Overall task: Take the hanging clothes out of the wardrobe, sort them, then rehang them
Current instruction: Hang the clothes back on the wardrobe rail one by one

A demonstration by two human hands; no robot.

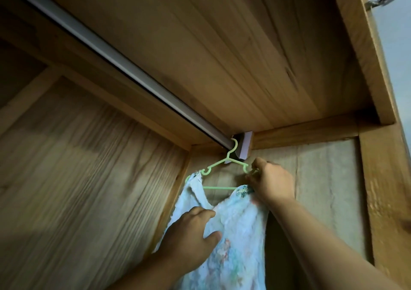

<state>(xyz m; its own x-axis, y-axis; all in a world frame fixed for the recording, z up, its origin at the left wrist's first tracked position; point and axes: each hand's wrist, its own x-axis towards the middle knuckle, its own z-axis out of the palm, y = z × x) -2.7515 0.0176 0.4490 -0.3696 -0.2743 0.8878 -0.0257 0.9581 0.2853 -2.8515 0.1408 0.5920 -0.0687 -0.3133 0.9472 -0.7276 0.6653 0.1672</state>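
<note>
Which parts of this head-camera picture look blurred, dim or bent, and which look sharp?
Head view: the wooden panel at lower left is smeared by motion blur and dim; the rail bows from wide-angle distortion and carries a pale sheen; the green hanger and right hand are fairly sharp; the left hand on the dress is slightly soft.

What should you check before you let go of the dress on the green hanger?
1. Hook of the green hanger over the rail: ok, it sits at the rail's end by the bracket.
2. Dress on both hanger ends: cannot tell, the right hand covers the right end.
3. Right hand holding the hanger: ok, fingers pinch its right end.
4. Left hand steadying the dress: ok, it rests on the fabric.
5. Room along the rail: ok, no other hangers in view.
</note>
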